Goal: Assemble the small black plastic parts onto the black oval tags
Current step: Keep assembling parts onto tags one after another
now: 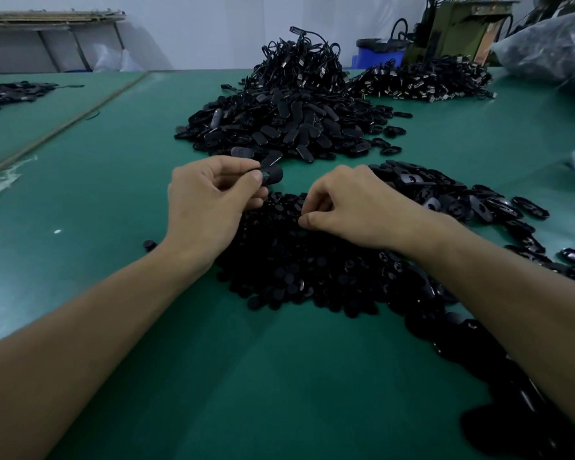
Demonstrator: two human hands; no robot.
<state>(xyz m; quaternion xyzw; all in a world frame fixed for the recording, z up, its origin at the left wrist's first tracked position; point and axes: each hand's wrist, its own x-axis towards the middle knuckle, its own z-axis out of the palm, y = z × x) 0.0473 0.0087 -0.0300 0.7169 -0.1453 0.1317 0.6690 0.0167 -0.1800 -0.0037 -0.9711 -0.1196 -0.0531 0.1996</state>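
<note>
Green table mat (107,200). Left hand (213,197) pinches 1 oval tag (273,174) just above the pile of small parts (296,263). Right hand (349,207) is curled, fingertips on that pile; can't tell if it grips a part. Tag heap (279,124) sits behind.

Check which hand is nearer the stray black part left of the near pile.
Left. The left hand lies just right of the stray part; the right hand is farther right, over the pile.

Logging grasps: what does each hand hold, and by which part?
The left hand pinches a black oval tag by its near end. The right hand curls over the pile of small parts; any hold cannot be told.
</note>
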